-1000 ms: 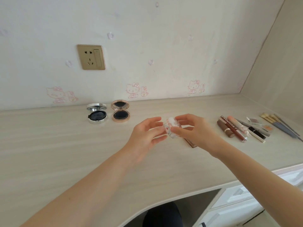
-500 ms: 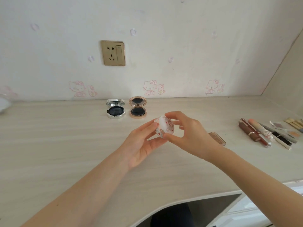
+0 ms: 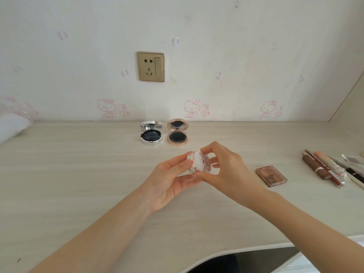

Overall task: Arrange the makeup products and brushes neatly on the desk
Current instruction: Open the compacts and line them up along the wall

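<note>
Both hands hold a small round white jar (image 3: 199, 162) with a pink flower pattern above the middle of the desk (image 3: 78, 174). My left hand (image 3: 169, 182) supports it from the left and below, and my right hand (image 3: 224, 170) grips its lid from the right. Behind the jar, two round compacts lie open by the wall: a silver one (image 3: 151, 135) and a rose-gold one (image 3: 177, 134). A flat brown eyeshadow palette (image 3: 271, 175) lies to the right. Further right lie several lipsticks and tubes (image 3: 323, 166) side by side.
A gold wall socket (image 3: 151, 66) sits above the compacts. Something white and soft (image 3: 11, 127) lies at the desk's far left edge. The desk's curved front edge (image 3: 256, 248) runs below my arms, with white drawers (image 3: 307, 263) at the lower right.
The view has swung left, so the tubes and brushes slid toward the right edge. The jar has tilted in my hands, its lid now facing me, with my right fingers around the lid.
</note>
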A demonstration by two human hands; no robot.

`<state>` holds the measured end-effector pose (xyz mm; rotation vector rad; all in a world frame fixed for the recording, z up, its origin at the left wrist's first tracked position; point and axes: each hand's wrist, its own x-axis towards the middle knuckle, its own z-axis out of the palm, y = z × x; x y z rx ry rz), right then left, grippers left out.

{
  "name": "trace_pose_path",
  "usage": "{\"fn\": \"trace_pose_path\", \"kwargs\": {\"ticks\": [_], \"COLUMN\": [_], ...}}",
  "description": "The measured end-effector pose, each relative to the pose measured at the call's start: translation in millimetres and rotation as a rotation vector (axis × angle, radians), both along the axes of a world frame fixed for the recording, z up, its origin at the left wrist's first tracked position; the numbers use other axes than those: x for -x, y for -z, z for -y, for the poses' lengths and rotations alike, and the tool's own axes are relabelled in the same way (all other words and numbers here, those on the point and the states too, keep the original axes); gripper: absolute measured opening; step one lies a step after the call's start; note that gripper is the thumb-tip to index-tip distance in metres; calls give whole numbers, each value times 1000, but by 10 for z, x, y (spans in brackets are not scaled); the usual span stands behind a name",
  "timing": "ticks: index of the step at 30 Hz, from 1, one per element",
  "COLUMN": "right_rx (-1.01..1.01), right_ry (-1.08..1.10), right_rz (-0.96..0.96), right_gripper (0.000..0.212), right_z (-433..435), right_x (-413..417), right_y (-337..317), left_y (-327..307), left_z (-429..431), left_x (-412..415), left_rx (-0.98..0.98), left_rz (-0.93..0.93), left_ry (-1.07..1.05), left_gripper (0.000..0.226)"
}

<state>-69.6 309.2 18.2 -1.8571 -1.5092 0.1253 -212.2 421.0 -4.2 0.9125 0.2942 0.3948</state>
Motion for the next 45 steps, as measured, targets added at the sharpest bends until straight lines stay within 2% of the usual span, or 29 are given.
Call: {"fn": "trace_pose_path", "kwargs": {"ticks": [4, 9, 11, 15, 19, 24, 30, 36, 45], "right_rx": [34, 73, 84, 122, 160, 206, 206, 184, 210], "right_ry": [-25, -62, -82, -125, -160, -142, -149, -152, -122], "right_rz": [64, -56, -29, 53, 81, 58, 85, 167, 183], "right_gripper": [45, 45, 46, 52, 52, 34, 27, 27, 29], "right_z": [21, -9, -17, -43, -85, -113, -153, -181, -269], "right_x": [-9, -69, -69, -78, -62, -43, -41, -19, -62], "right_y": [-7, -67, -58, -32, -12, 21, 51, 70, -28], "left_y": [40, 61, 69, 48, 106, 270, 368, 392, 409], "left_z": [-25, -81, -111, -199, -239, -235, -248, -215, -144], "left_x": [37, 74, 87, 125, 147, 147, 130, 123, 97], "left_rx": [-5, -33, -183, -648, -1031, -1268, -1321, -1326, -1341], "left_rz": [5, -48, -126, -296, -363, -484, -477, -490, -539], "left_ry": [16, 0, -34, -101, -118, -273, -324, -347, -403], "left_gripper": [38, 40, 44, 40, 53, 78, 90, 87, 86]}}
